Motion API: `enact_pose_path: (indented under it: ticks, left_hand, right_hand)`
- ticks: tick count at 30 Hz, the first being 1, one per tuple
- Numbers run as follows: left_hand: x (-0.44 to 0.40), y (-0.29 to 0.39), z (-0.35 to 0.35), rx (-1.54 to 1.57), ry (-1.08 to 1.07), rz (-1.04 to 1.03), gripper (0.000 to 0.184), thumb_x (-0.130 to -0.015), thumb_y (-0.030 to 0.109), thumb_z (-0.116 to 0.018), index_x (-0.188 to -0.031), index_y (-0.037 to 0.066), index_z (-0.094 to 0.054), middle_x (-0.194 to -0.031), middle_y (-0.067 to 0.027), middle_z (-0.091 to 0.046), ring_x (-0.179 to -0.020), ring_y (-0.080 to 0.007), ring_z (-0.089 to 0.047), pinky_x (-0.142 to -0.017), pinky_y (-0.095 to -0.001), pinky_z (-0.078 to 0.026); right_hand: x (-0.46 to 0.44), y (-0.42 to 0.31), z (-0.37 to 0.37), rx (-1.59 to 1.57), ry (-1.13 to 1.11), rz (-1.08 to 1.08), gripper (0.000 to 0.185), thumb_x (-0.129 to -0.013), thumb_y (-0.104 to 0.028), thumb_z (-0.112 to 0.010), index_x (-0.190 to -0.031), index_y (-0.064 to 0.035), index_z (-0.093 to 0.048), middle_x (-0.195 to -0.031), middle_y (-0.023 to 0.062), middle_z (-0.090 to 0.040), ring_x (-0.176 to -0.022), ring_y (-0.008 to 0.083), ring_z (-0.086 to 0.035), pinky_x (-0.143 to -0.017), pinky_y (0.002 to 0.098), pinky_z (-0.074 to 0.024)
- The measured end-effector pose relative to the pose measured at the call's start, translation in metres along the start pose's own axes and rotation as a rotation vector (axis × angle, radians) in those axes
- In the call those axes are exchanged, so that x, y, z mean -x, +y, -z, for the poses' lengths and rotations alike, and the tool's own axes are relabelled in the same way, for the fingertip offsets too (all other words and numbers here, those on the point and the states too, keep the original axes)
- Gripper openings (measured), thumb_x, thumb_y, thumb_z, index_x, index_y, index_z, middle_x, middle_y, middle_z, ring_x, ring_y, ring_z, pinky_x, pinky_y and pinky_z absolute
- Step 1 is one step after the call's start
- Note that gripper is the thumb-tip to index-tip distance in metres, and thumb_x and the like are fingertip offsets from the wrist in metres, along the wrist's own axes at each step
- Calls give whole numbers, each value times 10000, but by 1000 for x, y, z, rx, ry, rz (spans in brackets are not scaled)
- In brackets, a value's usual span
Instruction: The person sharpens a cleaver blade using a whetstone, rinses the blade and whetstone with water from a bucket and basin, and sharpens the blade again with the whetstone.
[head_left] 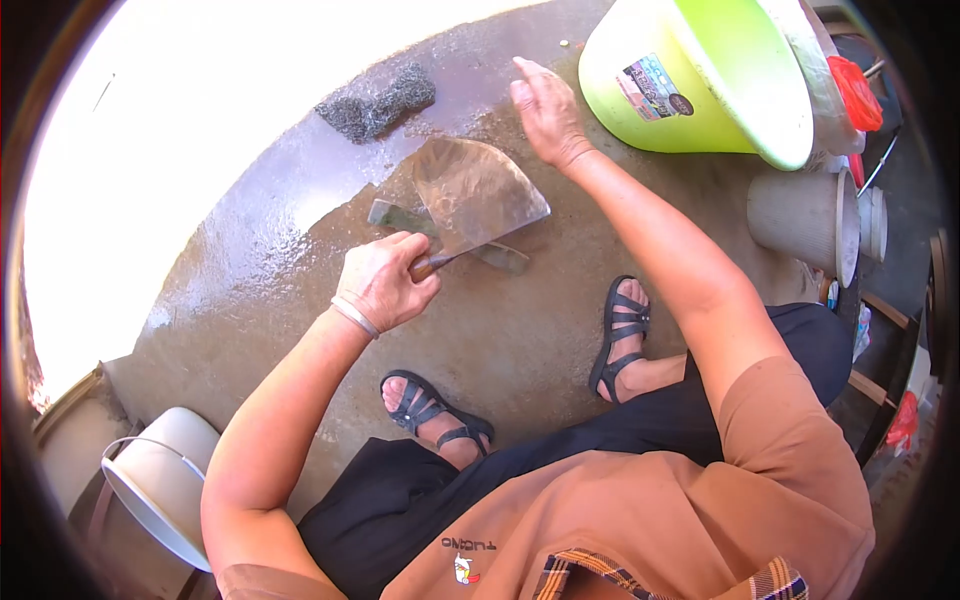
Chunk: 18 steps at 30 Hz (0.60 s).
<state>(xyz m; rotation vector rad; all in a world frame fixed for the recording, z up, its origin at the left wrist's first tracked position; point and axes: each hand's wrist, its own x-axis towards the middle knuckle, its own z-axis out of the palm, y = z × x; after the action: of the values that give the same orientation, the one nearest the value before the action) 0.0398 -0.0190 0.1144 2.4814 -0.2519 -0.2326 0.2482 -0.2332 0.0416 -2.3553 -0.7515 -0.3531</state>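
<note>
My left hand is closed around the wooden handle of a broad-bladed cleaver. The wet, brownish blade points away from me and lies across a narrow bar, whose two ends show on either side. My right hand is raised beyond the blade's right side, with nothing visible in it and its fingers stretched and slightly bent. A dark, mesh-like scouring pad lies on the wet ground beyond the cleaver.
A lime-green bucket stands at the upper right, beside a grey ribbed bucket. At the lower left is a white pail with a handle. My sandalled feet rest on the concrete floor.
</note>
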Motion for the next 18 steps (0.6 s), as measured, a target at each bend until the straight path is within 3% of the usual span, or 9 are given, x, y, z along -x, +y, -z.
enact_pose_path:
  ticks: [1,3,4,7,10,12,14,16,18]
  left_hand:
    - [-3,7,7,181,69,88,155,-735,128,-621,-812,32,-527,-636,-101,-554,-592,-225,-597,-567,-348,-470]
    - [-13,10,14,640,212,288,260,-780,62,-611,-997,60,-467,-633,-28,-500,-578,-116,-549,-525,-273,-437]
    - [-19,16,24,943,248,442,271,-826,71,-561,-1071,60,-443,-684,-35,-537,-559,-131,-555,-514,-265,-444]
    - [-27,-14,42,1188,348,614,249,-847,62,-488,-1090,35,-441,-783,-81,-582,-532,-167,-562,-552,-302,-518]
    - [-15,-38,59,1343,333,924,226,-863,104,-481,-1076,28,-473,-1008,-97,-589,-683,-182,-616,-642,-335,-546]
    - [6,-57,55,1398,308,919,243,-886,142,-479,-1100,26,-483,-1056,-93,-583,-764,-184,-618,-672,-340,-547]
    - [21,-54,46,1471,262,920,266,-910,181,-478,-1124,23,-493,-1103,-90,-576,-845,-185,-620,-703,-345,-547]
    - [19,-36,36,1703,611,863,336,-939,258,-481,-1178,24,-514,-1134,-109,-566,-736,-171,-595,-652,-324,-532]
    - [23,-26,34,1793,660,785,417,-959,362,-466,-1208,32,-513,-1148,-118,-569,-736,-156,-592,-603,-298,-511]
  right_hand:
    - [-7,3,16,-177,36,-207,387,-984,-311,-384,-1113,0,-576,-1031,166,-643,-1022,278,-597,-921,385,-442]
    - [-1,18,15,-352,124,-357,348,-984,-274,-392,-1083,-2,-585,-984,163,-649,-988,260,-611,-883,362,-461]
    - [-6,14,14,-526,188,-510,312,-985,-238,-399,-1053,-5,-594,-938,159,-655,-954,241,-624,-845,339,-479]
    - [4,-39,0,-632,102,-405,282,-977,-201,-413,-1067,1,-588,-953,144,-651,-955,218,-620,-842,314,-476]
    - [22,-102,-12,-582,-140,-220,371,-978,-246,-382,-1200,11,-531,-1174,190,-576,-1143,292,-532,-988,361,-402]
    - [32,-141,-24,-611,-300,-115,499,-972,-315,-365,-1334,25,-417,-1376,226,-421,-1327,336,-352,-1114,393,-252]
    - [41,-184,-40,-651,-403,28,638,-969,-427,-332,-1382,58,-301,-1428,264,-313,-1357,371,-278,-1136,414,-192]
    - [44,-222,-50,-689,-451,74,747,-947,-532,-317,-1402,57,-255,-1445,263,-281,-1371,375,-243,-1145,420,-163]
    - [42,-228,-56,-530,-495,150,798,-933,-578,-306,-1415,54,-235,-1465,251,-251,-1385,365,-214,-1150,422,-140]
